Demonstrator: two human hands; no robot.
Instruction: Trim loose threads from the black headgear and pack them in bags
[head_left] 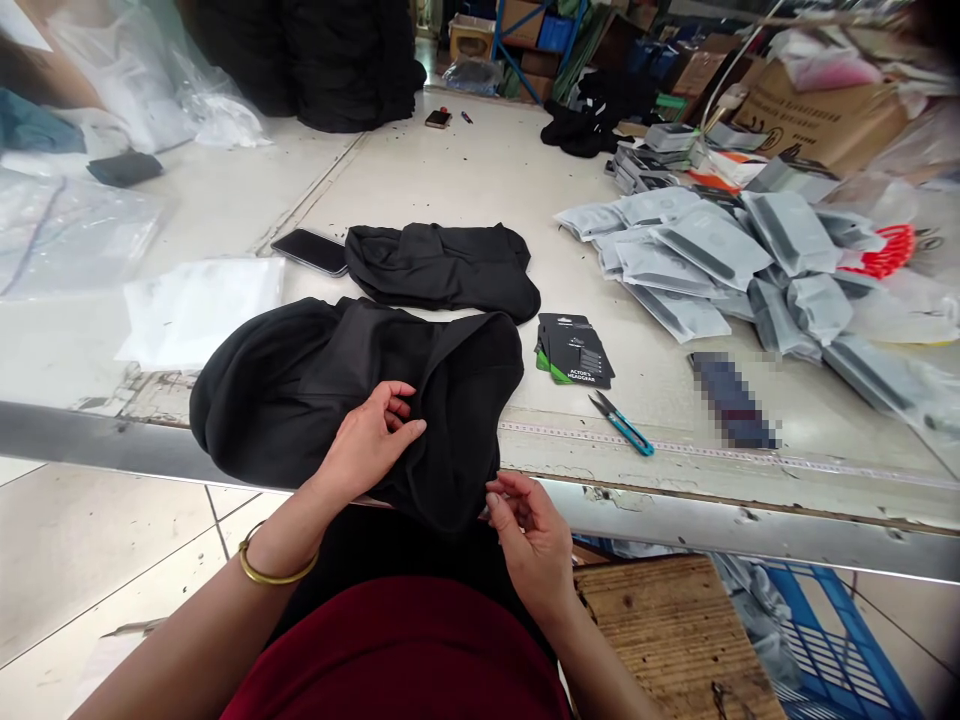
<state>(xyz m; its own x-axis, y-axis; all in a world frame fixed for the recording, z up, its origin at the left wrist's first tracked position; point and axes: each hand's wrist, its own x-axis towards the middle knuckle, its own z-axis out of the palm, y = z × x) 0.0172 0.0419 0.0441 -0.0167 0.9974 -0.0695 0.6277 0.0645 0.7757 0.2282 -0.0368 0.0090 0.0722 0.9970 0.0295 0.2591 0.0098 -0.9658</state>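
Plainly, the left hand (371,440) reaches in from the lower left, a brass-coloured bangle (277,560) near its wrist, and rests on the near black cloth piece (330,370), thumb and curled fingers apart. The right hand (534,540) comes up from below, thumb and fingers bent close at the cloth's near right edge — whether they pinch it, I cannot tell. Both forearms are cut off below, the left palm is turned out of sight, and the dark strip (731,400) at right is pixelated. The near cloth lies along the front of the pale counter (465,170), partly overhanging it. From left to right there are white sheets (199,310), a dark phone (311,250), a second black cloth piece (442,265), black cards (576,350) reading "ACTOR'S HEADGEAR", teal-handled snips (622,424) and a heap of grey packets (712,245); a measuring tape (675,448) runs along the front edge. Dark bundles (337,60) stand at the back left, a blue rack (536,45) beyond, a cardboard carton (817,115) at right — and below, pale floor tiles (97,550), a wooden board (675,630) and a blue crate (832,630).
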